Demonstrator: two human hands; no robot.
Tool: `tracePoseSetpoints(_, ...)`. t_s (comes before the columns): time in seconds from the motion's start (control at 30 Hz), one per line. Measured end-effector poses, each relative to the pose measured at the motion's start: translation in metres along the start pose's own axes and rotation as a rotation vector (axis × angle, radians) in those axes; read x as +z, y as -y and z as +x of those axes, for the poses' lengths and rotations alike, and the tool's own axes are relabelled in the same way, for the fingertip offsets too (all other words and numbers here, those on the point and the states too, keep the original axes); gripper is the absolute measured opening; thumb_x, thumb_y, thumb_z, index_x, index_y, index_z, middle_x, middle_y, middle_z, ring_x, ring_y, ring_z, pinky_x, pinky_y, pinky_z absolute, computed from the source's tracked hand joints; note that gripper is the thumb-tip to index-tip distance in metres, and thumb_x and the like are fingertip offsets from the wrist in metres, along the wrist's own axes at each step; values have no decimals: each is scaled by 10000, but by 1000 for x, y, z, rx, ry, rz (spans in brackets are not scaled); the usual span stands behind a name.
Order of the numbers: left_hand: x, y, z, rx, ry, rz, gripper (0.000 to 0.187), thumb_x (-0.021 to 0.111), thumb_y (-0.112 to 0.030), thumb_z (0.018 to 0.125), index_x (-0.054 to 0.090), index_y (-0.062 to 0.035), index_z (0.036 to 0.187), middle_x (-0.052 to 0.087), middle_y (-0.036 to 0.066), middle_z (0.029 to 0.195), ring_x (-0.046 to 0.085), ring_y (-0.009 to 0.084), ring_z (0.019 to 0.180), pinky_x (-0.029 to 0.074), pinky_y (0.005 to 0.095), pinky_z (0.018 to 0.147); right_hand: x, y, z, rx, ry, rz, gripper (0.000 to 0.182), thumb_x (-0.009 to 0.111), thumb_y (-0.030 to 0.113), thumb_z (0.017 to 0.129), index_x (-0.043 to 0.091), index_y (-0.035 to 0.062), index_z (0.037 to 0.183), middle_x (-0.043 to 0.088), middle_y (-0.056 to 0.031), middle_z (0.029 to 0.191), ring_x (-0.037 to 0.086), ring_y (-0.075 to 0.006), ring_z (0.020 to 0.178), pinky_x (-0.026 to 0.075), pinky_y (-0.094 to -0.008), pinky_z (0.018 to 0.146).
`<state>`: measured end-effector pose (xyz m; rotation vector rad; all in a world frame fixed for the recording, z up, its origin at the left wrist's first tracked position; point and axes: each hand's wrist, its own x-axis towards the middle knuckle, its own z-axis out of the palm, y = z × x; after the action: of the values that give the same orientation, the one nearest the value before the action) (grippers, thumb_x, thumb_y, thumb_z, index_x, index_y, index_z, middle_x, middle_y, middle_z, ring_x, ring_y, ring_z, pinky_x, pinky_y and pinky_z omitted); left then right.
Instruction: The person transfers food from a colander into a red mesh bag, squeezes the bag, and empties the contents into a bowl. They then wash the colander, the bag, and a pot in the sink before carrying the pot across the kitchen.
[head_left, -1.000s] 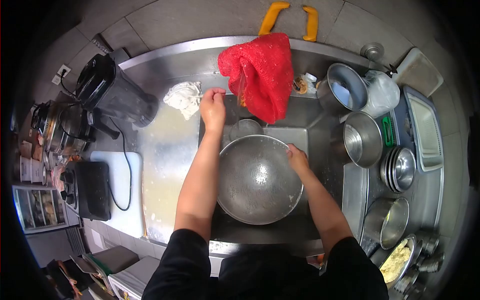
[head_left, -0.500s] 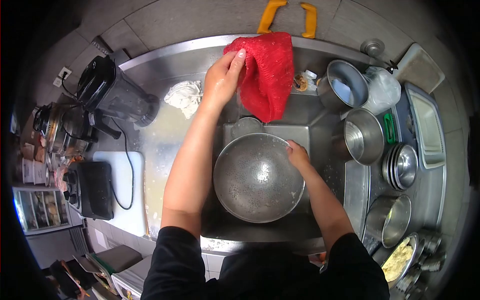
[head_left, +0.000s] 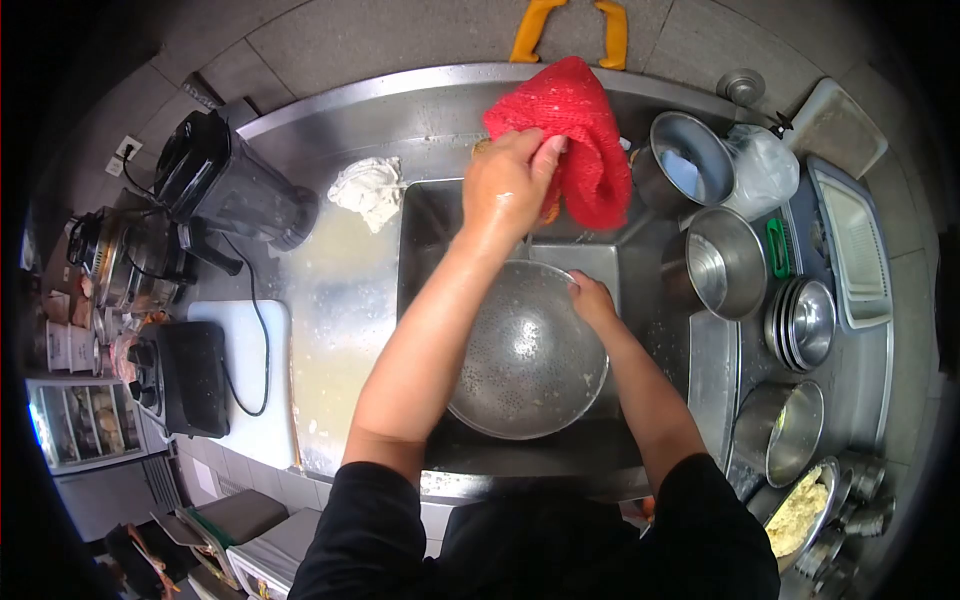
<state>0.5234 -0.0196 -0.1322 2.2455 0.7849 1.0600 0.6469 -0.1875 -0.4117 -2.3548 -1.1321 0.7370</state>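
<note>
Red textured cloth (head_left: 560, 120) bunched in left hand's (head_left: 507, 190) grip, above sink — right hand (head_left: 592, 297) pinching rim of perforated metal colander (head_left: 530, 350) over basin; wet rim could slip from that one-handed pinch.
</note>
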Motion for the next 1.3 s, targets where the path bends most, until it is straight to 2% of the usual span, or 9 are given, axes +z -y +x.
tracePoseSetpoints(0.03, 3, -3, -3, 24, -55, 24, 317, 595, -355, 930, 683, -51, 910, 645, 194, 869, 621, 396, 813, 488, 459, 720, 3, -2, 2, -21, -4, 10, 330, 530, 222, 941, 580, 148, 1259, 667, -202, 1100, 614, -403, 1057, 476, -481, 914)
tracePoseSetpoints(0.17, 0, -2, -8, 5, -107, 92, 320, 713, -362, 863, 680, -50, 924, 650, 148, 835, 640, 331, 767, 495, 415, 703, 2, -4, 9, 8, 72, 1, 333, 535, 226, 939, 579, 150, 1260, 670, -205, 1083, 616, -403, 1050, 477, -485, 908)
tracePoseSetpoints(0.3, -28, -21, 4, 116, -264, 201, 469, 778, -408, 791, 617, -20, 1000, 613, 154, 1011, 606, 331, 948, 476, 424, 801, 7, -9, 13, 25, 50, -1, 339, 541, 231, 936, 578, 158, 1265, 674, -204, 1070, 623, -403, 1032, 484, -488, 894)
tracePoseSetpoints(0.37, -31, -11, 22, 287, -347, 127, 520, 749, -392, 832, 584, -15, 1151, 588, 170, 1156, 562, 334, 1092, 443, 423, 933, 15, -17, 15, -19, -19, -3, 349, 550, 238, 932, 573, 172, 1274, 678, -203, 1063, 631, -403, 1014, 492, -485, 885)
tracePoseSetpoints(0.47, -34, 0, 31, 286, -403, 89, 449, 701, -345, 882, 590, -24, 1175, 592, 160, 1171, 572, 307, 1089, 452, 400, 925, 8, -4, 13, -22, -23, -21, 336, 558, 240, 930, 591, 169, 1257, 685, -193, 1052, 637, -404, 994, 498, -474, 883)
tracePoseSetpoints(0.83, 2, 114, -128, -392, 56, -30, 185, 634, -218, 920, 662, -39, 956, 659, 131, 911, 649, 275, 815, 501, 363, 731, -12, 74, 44, -379, 143, -158, 226, 579, 251, 920, 657, 106, 1075, 680, -178, 1045, 628, -384, 1002, 486, -470, 875)
tracePoseSetpoints(0.97, -10, 110, -152, -490, 195, 18, 384, 571, -369, 957, 674, -29, 809, 641, 150, 709, 647, 305, 674, 495, 382, 660, -30, 71, 34, -690, -26, -235, 166, 588, 211, 906, 684, 141, 1022, 700, -126, 1010, 645, -343, 974, 471, -459, 882)
tracePoseSetpoints(1.1, -12, 90, -161, -530, 220, -28, 535, 527, -481, 966, 663, -32, 708, 628, 155, 623, 644, 334, 618, 493, 402, 629, -66, 58, 0, -594, -81, -239, 187, 597, 178, 888, 705, 161, 1040, 709, -71, 1046, 634, -287, 1006, 448, -450, 913)
tracePoseSetpoints(1.3, 31, 87, -121, -240, 185, -151, 321, 641, -332, 914, 642, -58, 1082, 663, 144, 1065, 644, 308, 939, 499, 375, 797, -96, 65, -37, -560, -512, -303, 245, 629, 156, 835, 727, 176, 1059, 698, 21, 1117, 571, -211, 982, 443, -409, 863)
